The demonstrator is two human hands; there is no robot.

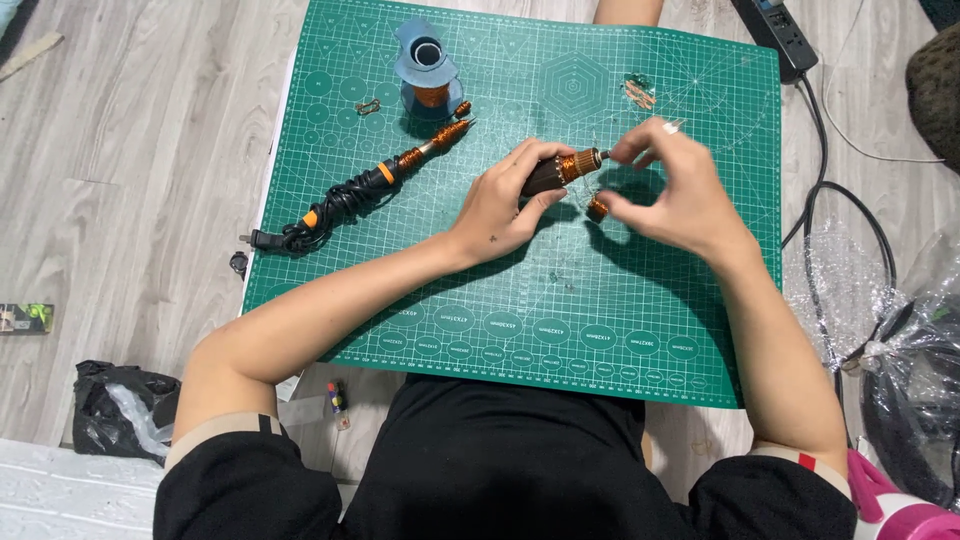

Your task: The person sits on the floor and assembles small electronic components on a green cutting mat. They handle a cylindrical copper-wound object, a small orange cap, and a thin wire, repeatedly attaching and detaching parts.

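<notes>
Your left hand (503,205) is closed around a dark tool handle with an orange collar (556,171), holding it just above the green cutting mat (500,300), its metal tip pointing toward your right. Your right hand (668,185) meets that tip, thumb and forefinger pinched together at it; what they pinch is too small to tell, perhaps a thin bit. A small orange ring piece (597,208) sits just beneath your right palm, though I cannot tell whether it rests on the mat or is held by your lower fingers. Farther left on the mat lies a second pen-shaped tool (400,165) with its black cord bundled up, and behind it stands a blue holder (426,65). A black power strip (775,30) lies on the floor off the mat's far right corner.
</notes>
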